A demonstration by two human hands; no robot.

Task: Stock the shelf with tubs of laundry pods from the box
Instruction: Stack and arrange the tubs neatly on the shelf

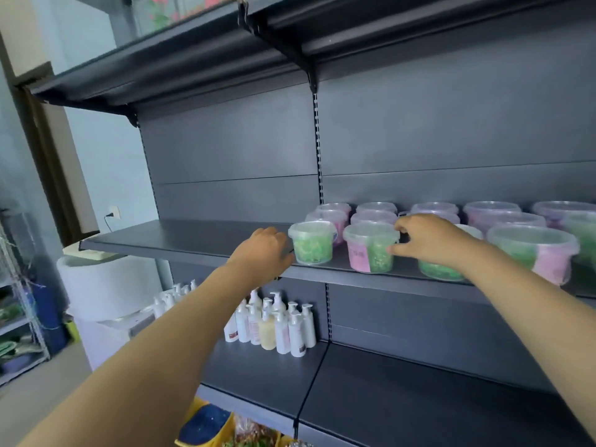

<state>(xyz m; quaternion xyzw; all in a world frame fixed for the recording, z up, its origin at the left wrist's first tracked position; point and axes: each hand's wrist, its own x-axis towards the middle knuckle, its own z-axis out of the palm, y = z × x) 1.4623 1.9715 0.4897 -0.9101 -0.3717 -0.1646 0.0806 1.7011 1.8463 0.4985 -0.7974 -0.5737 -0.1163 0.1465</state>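
Note:
Several clear tubs of laundry pods stand in rows on the dark middle shelf [180, 235], pink ones at the back and green ones in front. At the left end of the front row stands a green tub [312, 242]. My left hand [263, 251] is at its left side with the fingertips against its wall; I cannot see whether they grip it. To its right stands a green tub with a pink label [370, 250]. My right hand [433, 240] holds this one from the right, thumb on the wall and fingers on the lid rim. Both tubs rest on the shelf.
Bare shelf surface runs left of the tubs. An upper shelf [180, 56] overhangs above. White pump bottles [277, 327] stand on the lower shelf. A large white roll [106, 285] and a wire rack [19, 317] stand to the left. Yellow bins [206, 424] sit at the bottom.

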